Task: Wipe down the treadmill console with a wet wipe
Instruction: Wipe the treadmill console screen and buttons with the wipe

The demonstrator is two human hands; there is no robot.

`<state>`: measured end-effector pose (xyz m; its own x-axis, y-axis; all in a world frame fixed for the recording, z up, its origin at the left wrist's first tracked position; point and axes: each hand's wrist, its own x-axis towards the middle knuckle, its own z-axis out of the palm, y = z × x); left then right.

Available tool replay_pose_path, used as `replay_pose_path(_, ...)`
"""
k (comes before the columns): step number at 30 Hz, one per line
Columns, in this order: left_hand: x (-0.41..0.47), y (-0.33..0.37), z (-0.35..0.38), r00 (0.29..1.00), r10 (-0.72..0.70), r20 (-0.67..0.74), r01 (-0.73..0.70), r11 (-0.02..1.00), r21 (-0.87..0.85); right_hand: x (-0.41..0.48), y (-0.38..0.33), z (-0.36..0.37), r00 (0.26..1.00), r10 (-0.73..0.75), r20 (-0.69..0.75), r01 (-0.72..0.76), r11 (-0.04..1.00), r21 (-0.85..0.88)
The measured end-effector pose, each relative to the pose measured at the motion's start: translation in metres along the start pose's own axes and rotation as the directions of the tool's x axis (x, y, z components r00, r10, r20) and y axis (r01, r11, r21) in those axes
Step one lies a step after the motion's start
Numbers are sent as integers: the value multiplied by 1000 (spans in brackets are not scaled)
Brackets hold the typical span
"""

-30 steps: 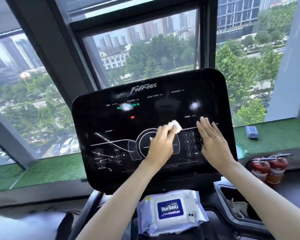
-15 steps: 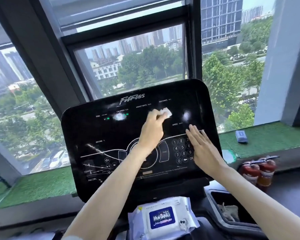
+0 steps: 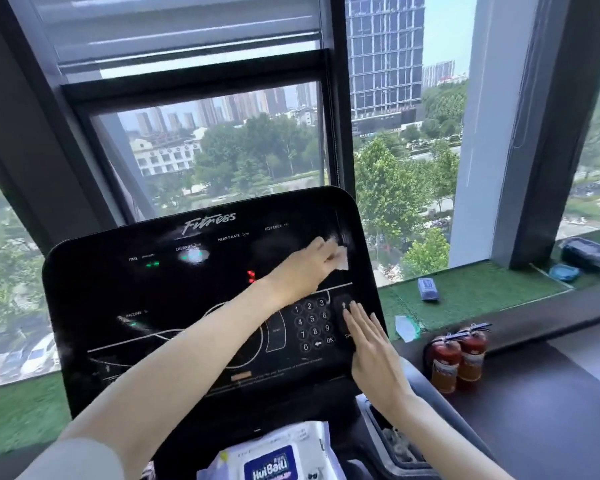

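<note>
The black treadmill console [image 3: 125, 299] fills the middle of the view, tilted toward me. My left hand [image 3: 305, 268] reaches across it to the upper right area and holds a crumpled white wet wipe [image 3: 340, 256] against the glossy panel. My right hand [image 3: 371, 351] lies flat with straight fingers on the console's lower right, just right of the number keypad [image 3: 312, 323].
A pack of wet wipes [image 3: 274, 459] lies below the console. Two red fire extinguishers [image 3: 458, 358] stand at the right by the window sill. On the green turf sill lie a small blue box [image 3: 428, 289] and a dark tray [image 3: 586, 252]. Window glass stands behind the console.
My left hand has carried the wipe from the console's centre up and to the right, to the upper right area. My right hand has stayed flat on the lower right part.
</note>
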<state>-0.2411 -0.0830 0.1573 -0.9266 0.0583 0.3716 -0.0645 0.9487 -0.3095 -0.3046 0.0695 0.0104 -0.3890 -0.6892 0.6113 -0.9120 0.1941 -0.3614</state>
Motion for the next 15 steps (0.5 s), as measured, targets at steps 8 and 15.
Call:
replay_pose_path(8, 30, -10, -9, 936, -314, -160, 300, 948, -104, -16, 0, 5, 999, 24, 32, -24, 999, 22)
replay_pose_path(15, 9, 16, 18, 982, -179, -69, 172, 981, -91, -22, -7, 11, 998, 53, 23, -53, 998, 24)
